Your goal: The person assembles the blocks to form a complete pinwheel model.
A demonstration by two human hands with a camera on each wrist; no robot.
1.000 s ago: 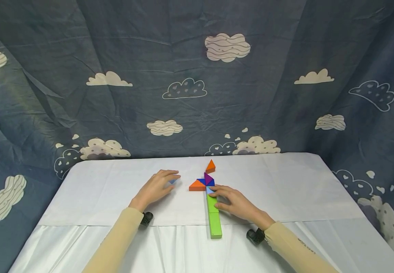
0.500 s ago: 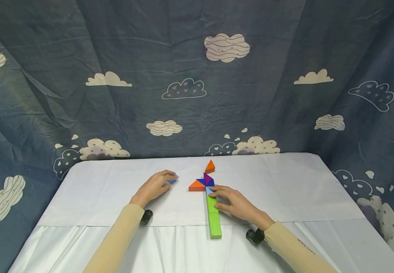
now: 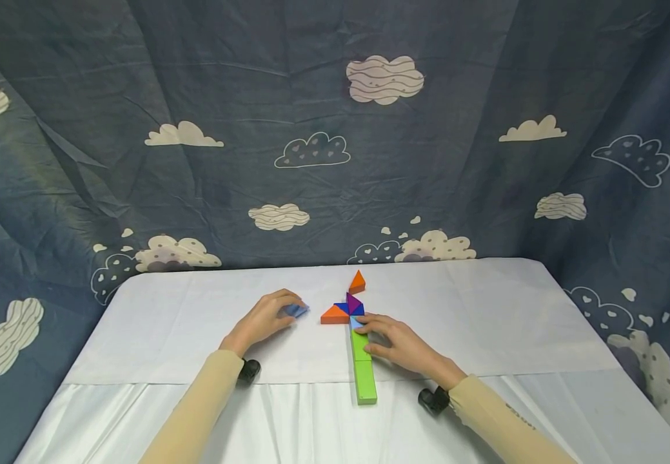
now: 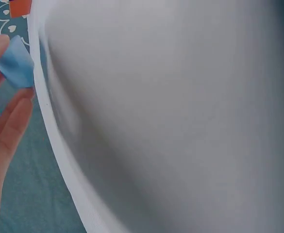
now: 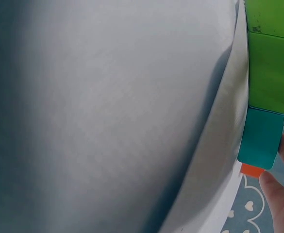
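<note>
My left hand (image 3: 265,317) pinches a light blue block (image 3: 296,310) between thumb and fingers, left of the row of blocks; its angular faces show in the left wrist view. My right hand (image 3: 401,343) rests against the right side of the row, fingertips touching a light blue triangle block (image 3: 356,323) and the upper green block (image 3: 360,347). A second green block (image 3: 365,383) lies in line below. Above are an orange triangle block (image 3: 335,315), a dark blue block (image 3: 360,310) and a purple triangle block (image 3: 354,302). Part of the light blue triangle is hidden under my fingers.
Another orange triangle block (image 3: 357,282) stands at the back, apart from the others. The table wears a white cloth (image 3: 456,309). A dark curtain with clouds (image 3: 456,161) hangs behind and at both sides.
My left fingers have closed on the light blue block, and it has shifted and turned slightly, showing more of itself. The right hand and the row stay put.
</note>
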